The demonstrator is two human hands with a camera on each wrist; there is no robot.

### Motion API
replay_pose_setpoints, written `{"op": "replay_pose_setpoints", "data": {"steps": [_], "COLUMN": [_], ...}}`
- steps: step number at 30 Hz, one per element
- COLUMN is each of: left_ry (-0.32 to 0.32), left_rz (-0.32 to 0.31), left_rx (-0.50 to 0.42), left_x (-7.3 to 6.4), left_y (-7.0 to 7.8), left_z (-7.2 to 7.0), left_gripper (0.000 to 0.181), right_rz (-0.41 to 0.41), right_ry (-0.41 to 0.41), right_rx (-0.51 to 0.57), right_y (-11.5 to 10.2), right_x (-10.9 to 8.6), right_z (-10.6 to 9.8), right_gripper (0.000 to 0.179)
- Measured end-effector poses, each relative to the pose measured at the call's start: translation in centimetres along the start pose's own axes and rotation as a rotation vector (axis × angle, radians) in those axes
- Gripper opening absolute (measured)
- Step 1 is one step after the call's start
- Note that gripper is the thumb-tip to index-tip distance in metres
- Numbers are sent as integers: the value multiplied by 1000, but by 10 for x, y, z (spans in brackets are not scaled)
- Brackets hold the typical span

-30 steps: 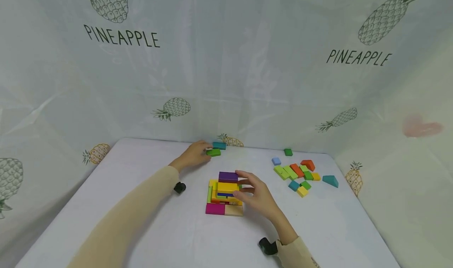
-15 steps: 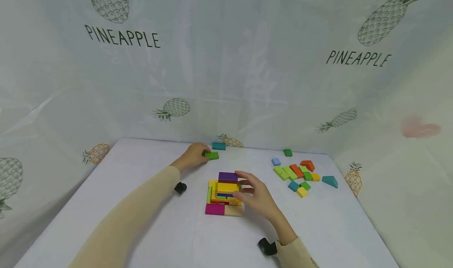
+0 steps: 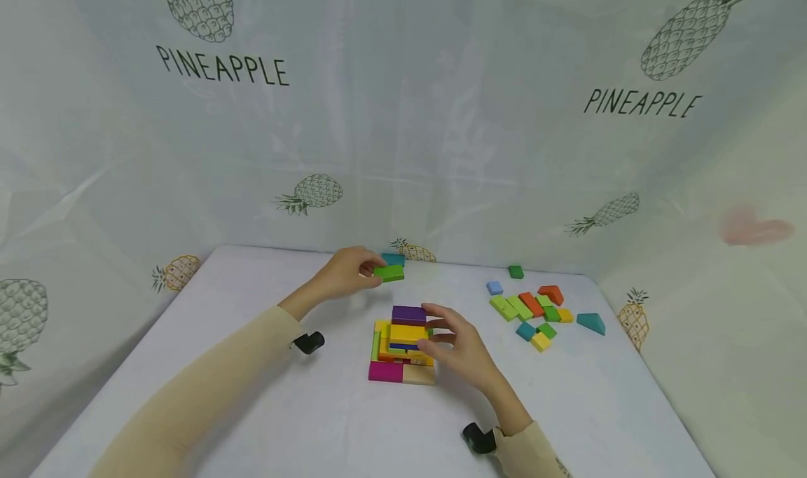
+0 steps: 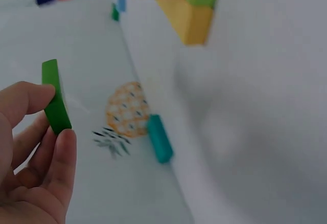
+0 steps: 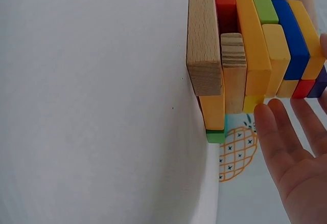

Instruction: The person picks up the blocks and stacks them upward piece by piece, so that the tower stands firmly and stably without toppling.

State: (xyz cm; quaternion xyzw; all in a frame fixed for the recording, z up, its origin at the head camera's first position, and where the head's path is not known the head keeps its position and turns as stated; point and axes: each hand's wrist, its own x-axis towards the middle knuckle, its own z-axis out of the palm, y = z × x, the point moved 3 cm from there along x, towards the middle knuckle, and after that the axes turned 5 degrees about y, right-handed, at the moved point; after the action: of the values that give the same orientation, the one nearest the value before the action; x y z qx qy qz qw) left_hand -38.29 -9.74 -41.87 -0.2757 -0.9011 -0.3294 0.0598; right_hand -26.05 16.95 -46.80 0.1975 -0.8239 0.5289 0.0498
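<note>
My left hand [image 3: 347, 275] pinches a green rectangular block [image 3: 389, 272] above the far part of the table. In the left wrist view the block [image 4: 55, 96] sits between thumb and fingertips. A layered stack of colored blocks stands at mid-table: a yellow block [image 3: 408, 333] high up, a purple block [image 3: 408, 315] behind it, a magenta block [image 3: 385, 371] and a bare wood block [image 3: 419, 374] at the front base. My right hand [image 3: 463, 348] is at the stack's right side, fingers loosely spread; firm contact is unclear. Its palm [image 5: 309, 183] shows in the right wrist view.
A teal block [image 3: 394, 259] lies at the table's back edge, behind the left hand. Loose blocks, including a red block [image 3: 531, 304], a light blue block [image 3: 494, 288] and a teal wedge [image 3: 591, 323], are scattered at right. A pineapple-print cloth [image 3: 441, 148] hangs behind.
My left hand first drew the green block slightly toward me and left, then raised it off the table and shifted right. My right hand has stayed beside the stack.
</note>
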Motion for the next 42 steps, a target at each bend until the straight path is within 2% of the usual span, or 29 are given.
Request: {"op": "replay_pose_setpoints", "data": {"steps": [4, 7, 12, 17, 23, 28, 42], "left_ry": [-2, -14, -61, -82, -106, -81, -88], "left_rz": [87, 137, 168, 190, 209, 209, 212], "left_rx": [-28, -59, -93, -113, -96, -76, -112], "left_x": [-16, -28, -46, -55, -60, -63, -72], "left_y": [26, 39, 53, 64, 70, 72, 78], "left_z": [-6, -6, 1, 8, 17, 19, 25], "left_gripper": [33, 32, 31, 29, 30, 30, 33], "right_rz": [5, 7, -13, -39, -36, -34, -44], "right_ry": [-2, 0, 2, 0, 0, -6, -13], "right_rx": [5, 2, -3, 0, 8, 7, 22], "right_y": [0, 1, 2, 3, 2, 2, 1], "right_x": [0, 0, 0, -1, -1, -1, -1], "right_z": [0, 0, -1, -1, -2, -1, -2], "right_gripper": [65, 65, 66, 67, 66, 68, 70]}}
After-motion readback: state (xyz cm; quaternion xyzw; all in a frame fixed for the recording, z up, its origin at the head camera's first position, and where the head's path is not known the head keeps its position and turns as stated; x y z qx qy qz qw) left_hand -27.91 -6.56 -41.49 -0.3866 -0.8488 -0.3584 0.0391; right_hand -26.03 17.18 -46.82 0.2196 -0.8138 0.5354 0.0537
